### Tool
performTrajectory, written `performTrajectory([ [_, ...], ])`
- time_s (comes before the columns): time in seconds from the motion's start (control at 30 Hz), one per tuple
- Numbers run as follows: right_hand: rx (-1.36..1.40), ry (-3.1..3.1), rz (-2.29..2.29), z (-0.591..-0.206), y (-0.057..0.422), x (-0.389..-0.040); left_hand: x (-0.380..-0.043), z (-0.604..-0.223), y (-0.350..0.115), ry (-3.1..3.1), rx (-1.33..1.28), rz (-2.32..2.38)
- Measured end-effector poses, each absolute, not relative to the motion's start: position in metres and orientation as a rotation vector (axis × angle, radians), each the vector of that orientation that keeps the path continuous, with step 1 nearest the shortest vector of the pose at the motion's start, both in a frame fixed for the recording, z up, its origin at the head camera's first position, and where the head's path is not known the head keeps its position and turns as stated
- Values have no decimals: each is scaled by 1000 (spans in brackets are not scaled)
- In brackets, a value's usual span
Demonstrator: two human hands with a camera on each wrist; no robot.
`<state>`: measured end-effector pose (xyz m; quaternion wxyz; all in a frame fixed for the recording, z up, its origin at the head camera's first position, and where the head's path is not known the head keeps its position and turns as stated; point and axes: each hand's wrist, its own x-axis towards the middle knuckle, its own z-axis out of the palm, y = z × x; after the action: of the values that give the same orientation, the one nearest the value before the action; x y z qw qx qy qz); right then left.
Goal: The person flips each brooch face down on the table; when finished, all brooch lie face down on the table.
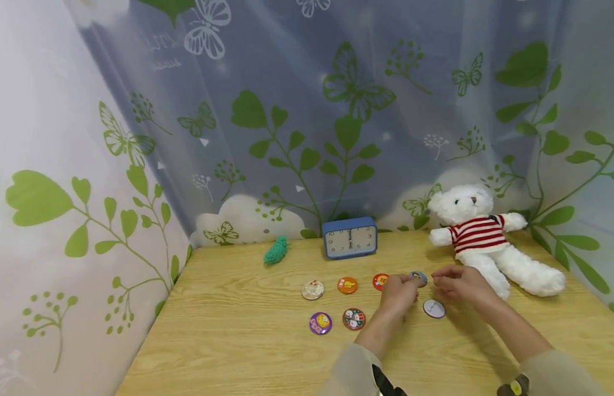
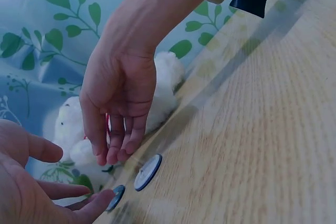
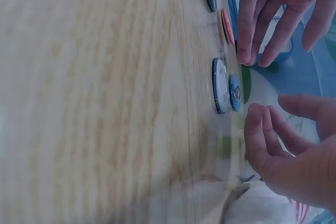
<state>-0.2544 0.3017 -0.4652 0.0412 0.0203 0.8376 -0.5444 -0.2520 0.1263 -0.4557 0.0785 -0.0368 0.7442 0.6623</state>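
Observation:
My left hand [image 1: 398,297] reaches over the table, its fingertips right at the edge of a blue button badge [image 1: 419,278]. In the left wrist view, the thumb of this hand [image 2: 31,182] stands well apart from the other fingers. My right hand [image 1: 461,284] hovers on the badge's other side, holding nothing, with fingers loosely bent in the right wrist view. Nearer to me, a badge with its pale back and pin [image 1: 433,308] faces up. A red badge [image 1: 380,281] is partly hidden behind my left hand.
Left of my hands lie an orange badge [image 1: 347,285], a cream badge [image 1: 313,290], a purple badge [image 1: 320,323] and a dark patterned badge [image 1: 354,319]. Behind them stand a blue clock [image 1: 350,238] and a green yarn bundle [image 1: 276,251]. A white teddy bear [image 1: 480,234] sits at right.

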Motion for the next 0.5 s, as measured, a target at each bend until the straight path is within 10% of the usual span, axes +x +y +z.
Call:
performTrajectory([
  [0.5,51,2442,-1859,-478,299,-278,-273,-461,127,2255,-137,2006],
])
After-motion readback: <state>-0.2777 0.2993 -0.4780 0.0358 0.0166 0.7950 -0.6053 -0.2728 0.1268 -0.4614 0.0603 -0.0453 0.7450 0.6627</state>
